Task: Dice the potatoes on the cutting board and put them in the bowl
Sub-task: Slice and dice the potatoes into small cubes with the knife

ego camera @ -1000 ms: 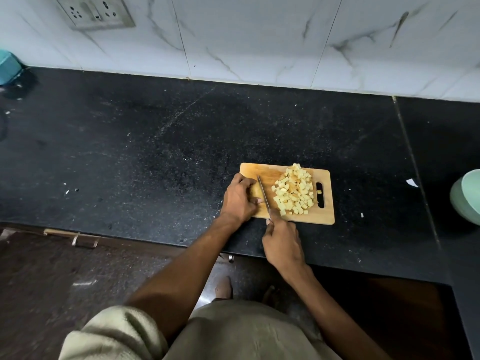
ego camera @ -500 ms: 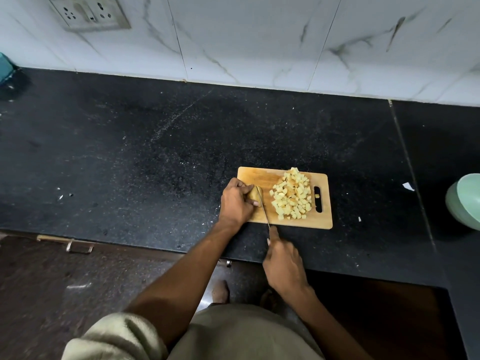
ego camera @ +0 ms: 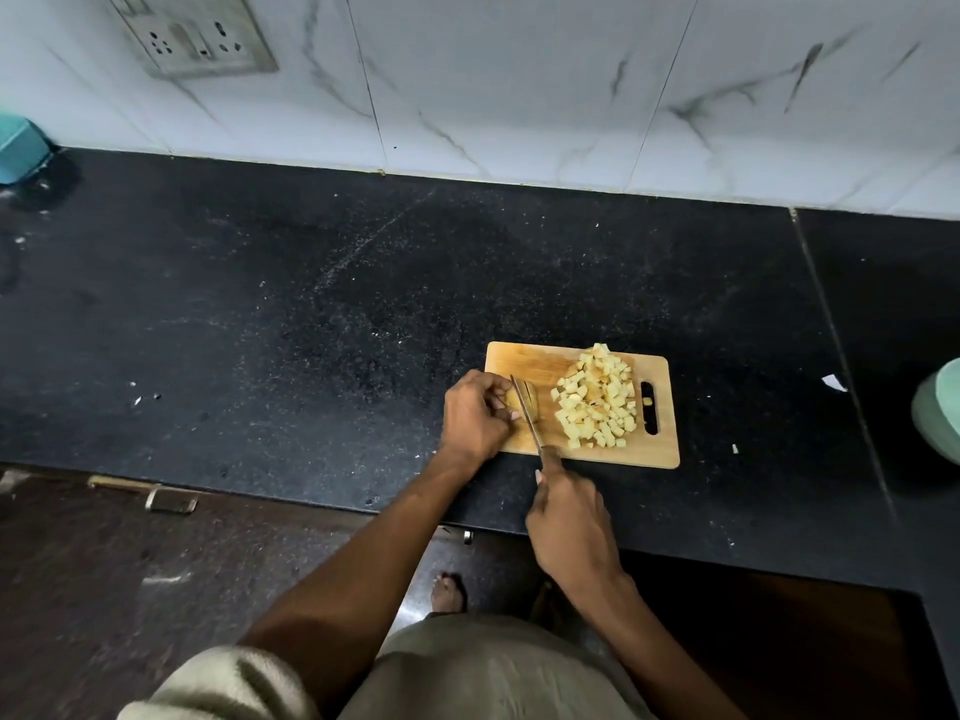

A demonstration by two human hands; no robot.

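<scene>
Right now the uncut potato piece [ego camera: 524, 402] sits on the left part of the cutting board [ego camera: 524, 358], w/ the left hand [ego camera: 475, 418] curled over it, fingertips pinching its left side. Knife [ego camera: 525, 410] blade stands edge-down on the piece, running from the board's middle toward its near edge; a few slices already lean just right of the blade. Right hand [ego camera: 569, 522] is just off the board's near edge, fingers wrapped round the knife handle, index finger stretched along the top toward the blade. Handle itself mostly hidden under the hand.

Diced potato pile [ego camera: 597, 400] heaps on the board's right half, apart from the blade, reaching up to the board's far edge and stopping just left of the handle slot [ego camera: 648, 407]. One cube lies beside the slot.

Board rests on the black countertop [ego camera: 311, 304], near its front edge. Well right of the board, cut off by the frame edge, is the pale green bowl [ego camera: 937, 407]; can't tell what's in it. Betw. board and bowl, a white scrap [ego camera: 834, 383] on the counter. Far left of the board, a teal object [ego camera: 18, 148] by the tiled wall [ego camera: 519, 80]; wall socket plate [ego camera: 200, 36] above.
</scene>
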